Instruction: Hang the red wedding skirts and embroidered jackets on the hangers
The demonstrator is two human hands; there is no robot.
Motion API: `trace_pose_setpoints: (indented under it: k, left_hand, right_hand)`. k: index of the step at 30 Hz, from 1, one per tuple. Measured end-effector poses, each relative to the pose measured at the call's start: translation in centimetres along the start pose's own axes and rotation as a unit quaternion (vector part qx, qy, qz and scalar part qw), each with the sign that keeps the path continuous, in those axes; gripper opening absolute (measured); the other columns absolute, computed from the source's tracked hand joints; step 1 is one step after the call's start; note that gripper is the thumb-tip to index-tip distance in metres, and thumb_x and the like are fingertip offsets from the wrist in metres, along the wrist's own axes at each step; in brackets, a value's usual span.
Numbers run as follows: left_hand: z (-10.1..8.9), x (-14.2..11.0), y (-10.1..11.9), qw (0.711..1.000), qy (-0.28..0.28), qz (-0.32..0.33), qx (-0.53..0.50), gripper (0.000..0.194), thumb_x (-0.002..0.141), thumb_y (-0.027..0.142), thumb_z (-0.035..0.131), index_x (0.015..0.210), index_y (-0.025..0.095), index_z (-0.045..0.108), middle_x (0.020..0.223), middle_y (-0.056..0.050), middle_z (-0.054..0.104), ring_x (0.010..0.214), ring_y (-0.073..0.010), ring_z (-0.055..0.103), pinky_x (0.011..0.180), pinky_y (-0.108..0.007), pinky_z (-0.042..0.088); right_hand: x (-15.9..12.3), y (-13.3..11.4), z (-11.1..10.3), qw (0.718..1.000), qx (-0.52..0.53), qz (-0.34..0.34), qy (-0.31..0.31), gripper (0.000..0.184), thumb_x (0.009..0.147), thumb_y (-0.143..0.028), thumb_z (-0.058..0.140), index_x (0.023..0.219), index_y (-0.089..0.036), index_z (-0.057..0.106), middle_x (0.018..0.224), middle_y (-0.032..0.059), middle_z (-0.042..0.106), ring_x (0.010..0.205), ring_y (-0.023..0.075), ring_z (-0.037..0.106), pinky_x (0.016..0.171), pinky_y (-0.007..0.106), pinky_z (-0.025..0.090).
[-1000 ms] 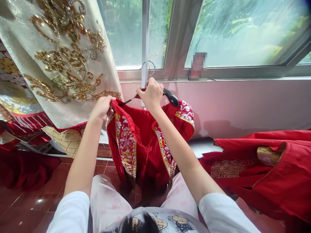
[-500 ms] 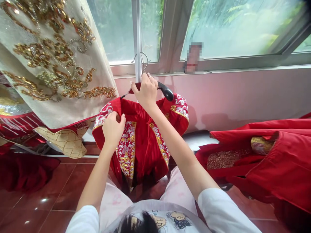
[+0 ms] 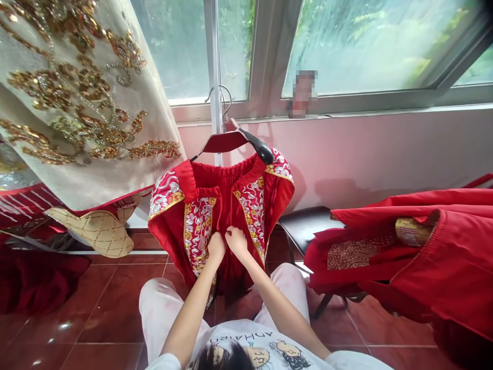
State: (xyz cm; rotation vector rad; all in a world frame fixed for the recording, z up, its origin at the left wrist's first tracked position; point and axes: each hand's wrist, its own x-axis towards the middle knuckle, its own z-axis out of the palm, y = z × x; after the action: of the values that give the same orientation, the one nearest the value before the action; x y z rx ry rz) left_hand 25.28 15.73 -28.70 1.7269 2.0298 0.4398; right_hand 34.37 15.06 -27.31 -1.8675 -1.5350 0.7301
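A red costume top (image 3: 200, 231) with silver and gold embroidery hangs from a hanger (image 3: 227, 141) with a dark red bar and a black shoulder end. Both my hands are at the middle of its front, close together. My left hand (image 3: 216, 247) is closed around the end of a thin red cord (image 3: 219, 213) that runs down from the gathered neckline. Beside it, my right hand (image 3: 236, 241) pinches the matching red cord (image 3: 230, 210). The cord ends are hidden in my fingers.
A cream cloth with gold sequins (image 3: 88, 103) hangs at the left. Red garments (image 3: 454, 257) lie over a black chair (image 3: 304, 226) at the right. A metal upright (image 3: 213, 61) stands before the window. The floor (image 3: 108, 308) is red tile.
My right hand has let go of the hanger and come down to the front cords. My left hand has left the garment's shoulder and moved down and right to the middle.
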Motion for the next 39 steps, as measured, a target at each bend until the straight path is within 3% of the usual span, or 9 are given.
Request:
trace_pose_setpoints:
  k: [4, 7, 11, 16, 21, 25, 30, 34, 39]
  left_hand:
    - [0.5, 1.6, -0.2, 1.0, -0.008, -0.014, 0.014, 0.026, 0.096, 0.03, 0.045, 0.101, 0.011, 0.062, 0.1, -0.009, 0.068, 0.088, -0.017, 0.065, 0.078, -0.034, 0.051]
    - [0.4, 2.4, -0.3, 1.0, -0.009, -0.007, 0.014, 0.028, 0.097, 0.03, 0.042, 0.1, 0.012, 0.063, 0.099, -0.01, 0.068, 0.086, -0.0168, 0.065, 0.076, -0.032, 0.051]
    - [0.5, 2.6, -0.7, 1.0, -0.009, 0.012, 0.007, 0.032, 0.096, 0.031, 0.038, 0.097, 0.012, 0.064, 0.097, -0.015, 0.07, 0.084, -0.0195, 0.066, 0.069, -0.028, 0.046]
    - [0.6, 2.3, -1.2, 0.999, -0.001, 0.034, 0.0, 0.032, 0.095, 0.034, 0.038, 0.096, 0.014, 0.063, 0.094, -0.013, 0.07, 0.082, -0.0198, 0.066, 0.067, -0.027, 0.043]
    - [0.7, 2.2, -1.7, 1.0, 0.002, 0.027, 0.009, 0.025, 0.094, 0.024, 0.039, 0.095, 0.014, 0.062, 0.096, -0.012, 0.07, 0.086, -0.0196, 0.066, 0.071, -0.027, 0.044]
    - [1.1, 1.6, -2.2, 0.999, -0.007, 0.032, 0.009, 0.023, 0.093, 0.019, 0.04, 0.096, 0.016, 0.062, 0.099, -0.01, 0.071, 0.089, -0.0179, 0.067, 0.073, -0.025, 0.044]
    - [2.3, 0.4, -2.5, 0.999, -0.019, 0.034, 0.018, 0.025, 0.093, 0.018, 0.041, 0.098, 0.014, 0.065, 0.094, -0.012, 0.073, 0.087, -0.0203, 0.069, 0.069, -0.026, 0.045]
    - [2.8, -0.2, -2.5, 0.999, -0.016, 0.042, 0.028, 0.03, 0.093, 0.015, 0.037, 0.101, 0.013, 0.067, 0.097, -0.014, 0.073, 0.089, -0.0216, 0.069, 0.073, -0.027, 0.046]
    - [2.9, -0.7, -2.4, 0.998, -0.018, 0.052, 0.042, 0.03, 0.094, 0.023, 0.041, 0.102, 0.015, 0.068, 0.099, -0.014, 0.073, 0.093, -0.0242, 0.069, 0.078, -0.029, 0.048]
  right_hand:
    - [1.7, 0.9, 1.9, 1.0, 0.028, -0.004, -0.005, 0.019, 0.088, -0.02, 0.054, 0.098, -0.017, 0.069, 0.098, 0.0107, 0.072, 0.09, 0.0205, 0.067, 0.074, 0.026, 0.046]
    - [2.7, 1.1, 2.9, 0.998, 0.055, -0.015, 0.012, 0.017, 0.087, -0.023, 0.056, 0.095, -0.014, 0.069, 0.099, 0.0125, 0.072, 0.09, 0.0205, 0.067, 0.075, 0.026, 0.046]
    - [4.0, 1.4, 3.8, 0.995, 0.093, -0.03, 0.027, 0.015, 0.084, -0.024, 0.057, 0.079, -0.014, 0.066, 0.082, 0.0095, 0.072, 0.072, 0.0175, 0.064, 0.063, 0.024, 0.044]
    - [4.9, 1.7, 4.2, 0.994, 0.106, -0.03, 0.025, 0.021, 0.081, -0.023, 0.055, 0.062, -0.015, 0.06, 0.062, 0.0037, 0.064, 0.055, 0.0136, 0.055, 0.052, 0.022, 0.036]
    - [3.8, 1.3, 4.6, 0.997, 0.082, -0.01, 0.002, 0.013, 0.08, -0.014, 0.054, 0.075, -0.014, 0.065, 0.076, 0.0073, 0.069, 0.067, 0.0152, 0.062, 0.059, 0.022, 0.039]
    - [2.2, 1.4, 4.6, 0.998, 0.05, 0.016, -0.022, 0.015, 0.084, -0.019, 0.054, 0.086, -0.013, 0.067, 0.087, 0.0128, 0.071, 0.081, 0.0203, 0.066, 0.068, 0.025, 0.043]
    - [1.1, 1.9, 4.0, 0.998, 0.042, 0.048, -0.026, 0.012, 0.084, -0.022, 0.057, 0.078, -0.015, 0.065, 0.087, 0.0134, 0.069, 0.089, 0.0235, 0.065, 0.074, 0.028, 0.043]
    - [1.1, 2.1, 3.8, 0.992, 0.105, 0.068, -0.022, 0.012, 0.078, -0.015, 0.06, 0.066, -0.018, 0.057, 0.078, 0.0076, 0.066, 0.082, 0.0199, 0.063, 0.071, 0.026, 0.042]
    - [0.8, 2.3, 3.3, 0.959, 0.241, 0.14, -0.047, 0.021, 0.073, -0.013, 0.056, 0.057, -0.02, 0.043, 0.056, -0.001, 0.049, 0.053, 0.0106, 0.046, 0.049, 0.021, 0.033]
